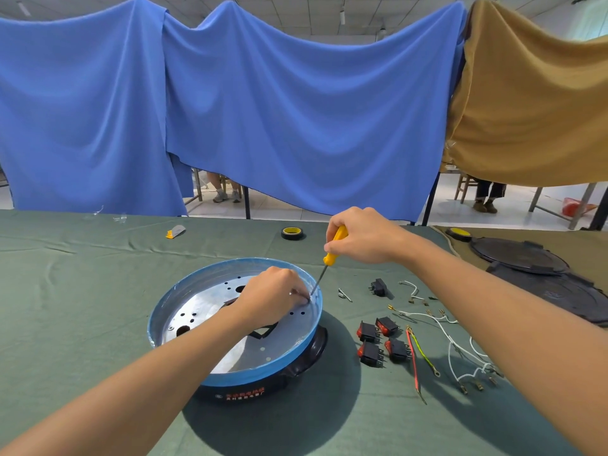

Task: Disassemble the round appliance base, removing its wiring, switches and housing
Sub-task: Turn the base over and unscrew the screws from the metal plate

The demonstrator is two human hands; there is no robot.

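Note:
The round appliance base [184, 296] sits mid-table, with a blue rim, a silver perforated plate inside and a black housing below. My left hand [271, 296] reaches into it at the far right edge, fingers curled and pinching something small that I cannot make out. My right hand [358, 236] grips a yellow-handled screwdriver [334, 245], whose tip touches the plate by my left fingertips. Several removed red-and-black rocker switches [378, 340] lie to the right of the base. Loose white wires [460, 343] and a red and a yellow-green wire [415, 360] lie beyond them.
A black plug part [378, 287] and a small metal clip [343, 294] lie right of the base. A roll of black tape [292, 233] and a yellow-grey scrap [176, 232] are farther back. Black round covers [526, 258] rest at the right. Blue and tan cloths hang behind the green-covered table.

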